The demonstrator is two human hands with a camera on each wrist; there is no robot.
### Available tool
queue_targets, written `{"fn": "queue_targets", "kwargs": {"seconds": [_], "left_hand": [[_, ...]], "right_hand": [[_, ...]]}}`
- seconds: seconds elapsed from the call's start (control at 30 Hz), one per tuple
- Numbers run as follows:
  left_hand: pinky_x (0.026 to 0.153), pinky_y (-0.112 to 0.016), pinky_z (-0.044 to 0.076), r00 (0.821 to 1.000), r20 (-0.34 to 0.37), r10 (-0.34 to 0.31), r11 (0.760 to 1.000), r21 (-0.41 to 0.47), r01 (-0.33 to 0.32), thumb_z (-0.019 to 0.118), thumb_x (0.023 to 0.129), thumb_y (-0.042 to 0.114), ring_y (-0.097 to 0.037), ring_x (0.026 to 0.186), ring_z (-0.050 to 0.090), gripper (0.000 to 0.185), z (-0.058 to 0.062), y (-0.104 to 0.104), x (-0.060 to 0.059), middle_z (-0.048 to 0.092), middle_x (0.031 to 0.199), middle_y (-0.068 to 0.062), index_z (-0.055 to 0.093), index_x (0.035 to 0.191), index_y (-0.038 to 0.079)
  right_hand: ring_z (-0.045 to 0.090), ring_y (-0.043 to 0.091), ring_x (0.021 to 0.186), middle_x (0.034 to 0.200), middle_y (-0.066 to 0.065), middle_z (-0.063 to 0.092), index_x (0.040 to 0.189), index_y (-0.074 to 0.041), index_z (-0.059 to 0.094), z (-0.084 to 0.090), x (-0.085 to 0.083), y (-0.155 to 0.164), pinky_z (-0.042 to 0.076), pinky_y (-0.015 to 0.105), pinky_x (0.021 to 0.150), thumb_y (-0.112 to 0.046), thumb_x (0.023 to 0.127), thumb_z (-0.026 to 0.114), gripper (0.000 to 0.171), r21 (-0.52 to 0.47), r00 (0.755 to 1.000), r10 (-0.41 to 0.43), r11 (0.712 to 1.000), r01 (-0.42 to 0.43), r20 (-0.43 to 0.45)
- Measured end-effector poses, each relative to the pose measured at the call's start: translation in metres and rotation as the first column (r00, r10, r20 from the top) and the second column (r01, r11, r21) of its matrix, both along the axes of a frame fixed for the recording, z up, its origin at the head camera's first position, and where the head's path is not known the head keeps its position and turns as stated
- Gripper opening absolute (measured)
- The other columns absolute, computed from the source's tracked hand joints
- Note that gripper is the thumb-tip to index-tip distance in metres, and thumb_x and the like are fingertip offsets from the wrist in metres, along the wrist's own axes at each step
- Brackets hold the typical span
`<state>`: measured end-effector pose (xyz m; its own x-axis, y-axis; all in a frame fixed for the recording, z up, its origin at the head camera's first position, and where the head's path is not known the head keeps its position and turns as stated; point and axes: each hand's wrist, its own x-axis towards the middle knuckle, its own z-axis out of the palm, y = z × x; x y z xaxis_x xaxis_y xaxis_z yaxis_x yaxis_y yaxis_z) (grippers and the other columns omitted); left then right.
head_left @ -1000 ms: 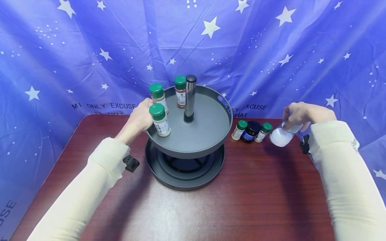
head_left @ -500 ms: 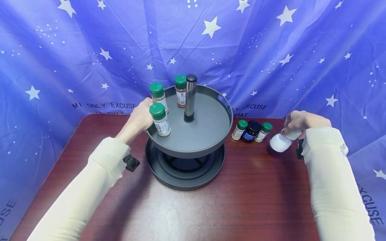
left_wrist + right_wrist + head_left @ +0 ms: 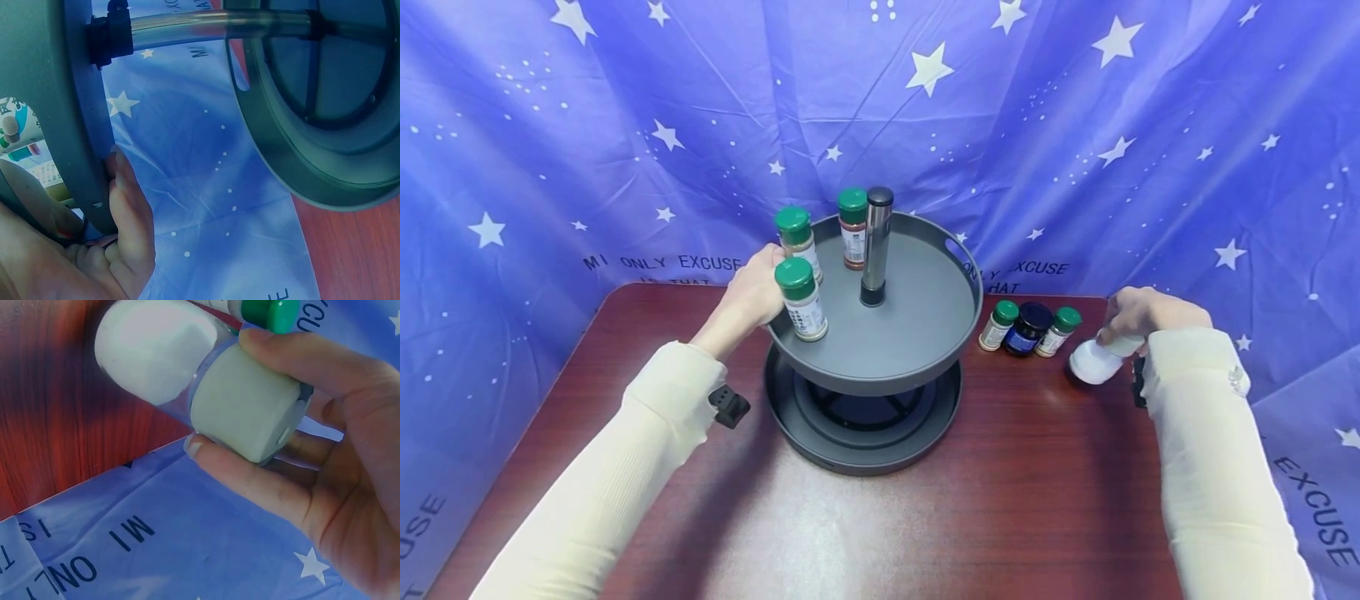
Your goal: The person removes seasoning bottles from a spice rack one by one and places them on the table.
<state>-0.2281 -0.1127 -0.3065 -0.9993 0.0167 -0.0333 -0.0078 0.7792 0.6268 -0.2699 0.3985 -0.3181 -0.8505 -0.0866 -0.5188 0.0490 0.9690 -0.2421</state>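
Note:
My left hand (image 3: 751,287) grips the rim of the upper tray (image 3: 902,342) of a grey two-tier rotating organizer. The left wrist view shows the thumb on one side of the tray wall, by its handle slot, and the fingers (image 3: 132,212) underneath. Close by that hand, two green-capped spice jars stand on the tray, the front one (image 3: 805,312) nearest me. At the right, my right hand (image 3: 1157,310) holds a clear shaker jar of white powder (image 3: 1093,362) by its pale lid (image 3: 244,403). The jar leans, its base close over the table.
A third green-capped spice jar (image 3: 853,237) stands behind the metal post (image 3: 876,250). On the table, a dark blue-labelled jar (image 3: 1028,329) sits between two small green-capped jars, left of my right hand. The lower tray (image 3: 865,462) lies beneath. A starry curtain (image 3: 880,108) hangs behind.
My right hand has come down and slightly left with the shaker jar, bringing it nearer the table beside the small jars. The left hand keeps its hold on the tray rim.

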Motion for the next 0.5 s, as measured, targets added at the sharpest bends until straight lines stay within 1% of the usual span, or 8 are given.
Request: {"fn": "queue_targets", "kwargs": {"seconds": [0.13, 0.2, 0.37, 0.5], "left_hand": [[0.101, -0.059, 0.043, 1.0, 0.002, 0.007, 1.0, 0.001, -0.007, 0.009, 0.107, 0.035, -0.046, 0.125, 0.052, 0.055, 0.0, 0.0, 0.0, 0.054, 0.134, -0.022, 0.045, 0.133, 0.003], [0.102, -0.059, 0.043, 1.0, 0.0, 0.007, 1.0, -0.002, -0.007, 0.01, 0.107, 0.035, -0.046, 0.126, 0.051, 0.055, 0.0, 0.0, 0.0, 0.053, 0.135, -0.023, 0.045, 0.134, 0.003], [0.103, -0.058, 0.042, 1.0, -0.002, 0.003, 1.0, 0.001, -0.003, 0.01, 0.107, 0.034, -0.046, 0.127, 0.051, 0.054, -0.001, 0.0, -0.001, 0.053, 0.136, -0.023, 0.045, 0.135, 0.003], [0.101, -0.058, 0.044, 1.0, 0.002, 0.004, 1.0, 0.007, -0.004, 0.011, 0.107, 0.035, -0.045, 0.125, 0.052, 0.055, -0.001, 0.001, 0.0, 0.053, 0.136, -0.022, 0.045, 0.135, 0.003]], "right_hand": [[0.064, 0.029, 0.081, 0.099, 0.026, 0.066, 0.114, 0.012, 0.059, -0.005, 0.0, -0.003, 0.056, 0.037, 0.065, -0.018, 0.081, 0.074, 0.047, 0.016, 0.999, 0.029, 0.999, -0.029, -0.024], [0.064, 0.029, 0.08, 0.099, 0.026, 0.066, 0.114, 0.011, 0.06, -0.007, 0.0, -0.005, 0.056, 0.037, 0.065, -0.018, 0.081, 0.074, 0.046, 0.015, 0.999, 0.023, 1.0, -0.022, -0.029], [0.063, 0.031, 0.084, 0.102, 0.026, 0.066, 0.114, 0.01, 0.06, -0.011, -0.001, -0.006, 0.056, 0.037, 0.064, -0.021, 0.081, 0.075, 0.048, 0.024, 0.999, 0.017, 1.0, -0.016, -0.042], [0.064, 0.03, 0.082, 0.102, 0.027, 0.066, 0.115, 0.01, 0.058, -0.016, -0.003, -0.008, 0.056, 0.037, 0.063, -0.02, 0.081, 0.075, 0.048, 0.021, 0.999, 0.027, 0.999, -0.026, -0.042]]}}
